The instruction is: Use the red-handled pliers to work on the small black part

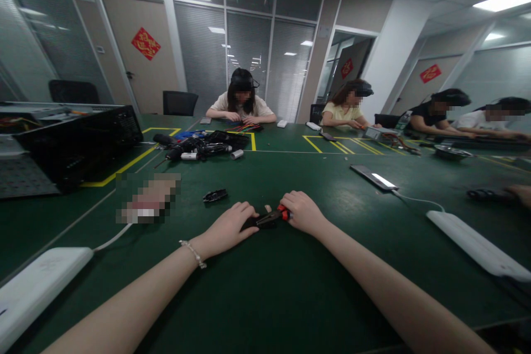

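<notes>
My right hand point(301, 212) is closed around the red and blue handles of a pair of pliers point(269, 217). The dark jaws point left, toward my left hand point(234, 225), and overlap a flat black piece point(251, 223). My left hand has its fingers and thumb pressed on that black piece, close to the table top. Whether the jaws grip the piece is too small to tell. A small pale bit point(267, 208) lies just beyond the pliers. Farther off to the left sits a small black part point(215, 196), touched by neither hand.
A black computer case point(78, 146) stands at the left. Several tools and cables point(199, 145) are heaped at the back. White power banks point(45, 282) lie left and right, cabled to a blurred phone point(151, 197) and another phone point(373, 176). Several co-workers sit around the green table point(265, 298).
</notes>
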A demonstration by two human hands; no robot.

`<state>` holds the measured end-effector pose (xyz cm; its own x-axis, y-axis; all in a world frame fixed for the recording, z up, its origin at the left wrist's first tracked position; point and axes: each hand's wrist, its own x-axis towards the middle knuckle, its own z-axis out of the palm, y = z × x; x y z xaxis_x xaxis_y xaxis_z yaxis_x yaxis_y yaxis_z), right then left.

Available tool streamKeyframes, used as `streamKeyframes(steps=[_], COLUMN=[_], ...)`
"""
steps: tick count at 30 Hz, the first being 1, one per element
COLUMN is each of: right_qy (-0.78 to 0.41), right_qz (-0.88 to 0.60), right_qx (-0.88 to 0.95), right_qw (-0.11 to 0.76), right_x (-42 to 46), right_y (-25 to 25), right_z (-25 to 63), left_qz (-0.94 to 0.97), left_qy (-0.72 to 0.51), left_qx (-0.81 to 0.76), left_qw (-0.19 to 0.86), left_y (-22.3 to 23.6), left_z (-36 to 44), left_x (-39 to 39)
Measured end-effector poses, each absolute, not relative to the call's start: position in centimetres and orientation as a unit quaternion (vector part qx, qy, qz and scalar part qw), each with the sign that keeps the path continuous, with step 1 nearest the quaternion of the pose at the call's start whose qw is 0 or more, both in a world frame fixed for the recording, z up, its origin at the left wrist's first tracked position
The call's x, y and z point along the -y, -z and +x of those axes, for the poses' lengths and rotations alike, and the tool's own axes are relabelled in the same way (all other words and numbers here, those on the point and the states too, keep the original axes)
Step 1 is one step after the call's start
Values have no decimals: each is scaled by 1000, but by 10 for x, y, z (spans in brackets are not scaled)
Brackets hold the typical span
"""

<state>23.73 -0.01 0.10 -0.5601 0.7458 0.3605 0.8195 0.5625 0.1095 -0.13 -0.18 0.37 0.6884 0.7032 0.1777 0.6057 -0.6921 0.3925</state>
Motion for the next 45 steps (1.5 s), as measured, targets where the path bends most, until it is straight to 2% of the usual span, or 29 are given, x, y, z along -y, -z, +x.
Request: streamKeyframes(steps=[45], right_qy=[144], right_qz=[-443], right_qx=[875], right_qw=[134], right_x=[-1], right_y=[1], right_z=[238], left_qz=[907], left_qy=[-163], left_qx=[-358], left_qw=[147], left_y=[-3], left_z=[-1], left_x=[2])
